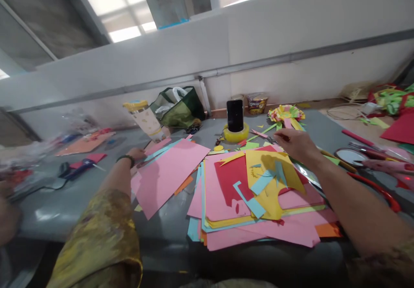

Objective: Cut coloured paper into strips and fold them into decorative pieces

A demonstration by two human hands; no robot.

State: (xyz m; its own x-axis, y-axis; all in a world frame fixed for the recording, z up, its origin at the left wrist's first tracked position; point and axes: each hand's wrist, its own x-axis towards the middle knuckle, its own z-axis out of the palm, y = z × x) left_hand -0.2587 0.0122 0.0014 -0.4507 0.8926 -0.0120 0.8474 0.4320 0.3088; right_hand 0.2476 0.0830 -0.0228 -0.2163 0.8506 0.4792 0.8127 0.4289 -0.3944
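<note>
Near edge first, everything relative to the paper stack. On it I see a red sheet, a yellow cut-out and loose blue scraps. Orange paper pokes out at its near right corner.

Left of the stack: large pink sheet. My left hand is low at that pile's far left end, by the thin blue strips; fingertips unclear, can't tell opening or hold.

My right hand is over the stack's far right corner, fingers curled in; can't confirm anything in them.

Past the stack: yellow tape roll with phone upright at it; paper flower far right, noodle cup behind.

Step in hand, my read: both hands working among cut paper. Any move here calls for a light touch; the loose scraps would slide easily.
</note>
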